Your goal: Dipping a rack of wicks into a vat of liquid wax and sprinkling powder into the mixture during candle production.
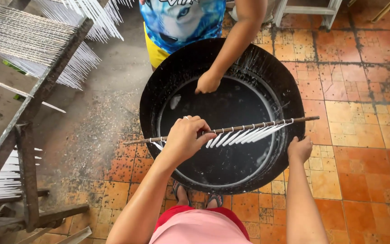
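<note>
Head view, looking straight down. A large round black basin (159, 86) sits on a floor of worn orange tiles (362, 113); its inside looks dark and wet, with pale streaks on the far rim.

The person's left hand (185, 138) is closed around a long thin wooden rod (249, 127), fingers curled over it from above. The rod lies almost level across the basin, from its left edge to just past its right edge. A row of thin white candles (244, 134) hangs from the rod by short loops, all swinging slantwise to the left, above the dark inside of the basin.

The right hand (299, 150) rests on the basin's near right rim, fingers folded down over the edge, just below the rod and apart from it.

At the far side, another person's hand (207, 82) is loosely fisted against the basin's inner edge.

To the left stands a rough wooden rack (28, 149) with many more white candles (75, 63) hanging in rows. At the bottom, the wearer's feet in sandals (195, 199) stand just beside the basin.
</note>
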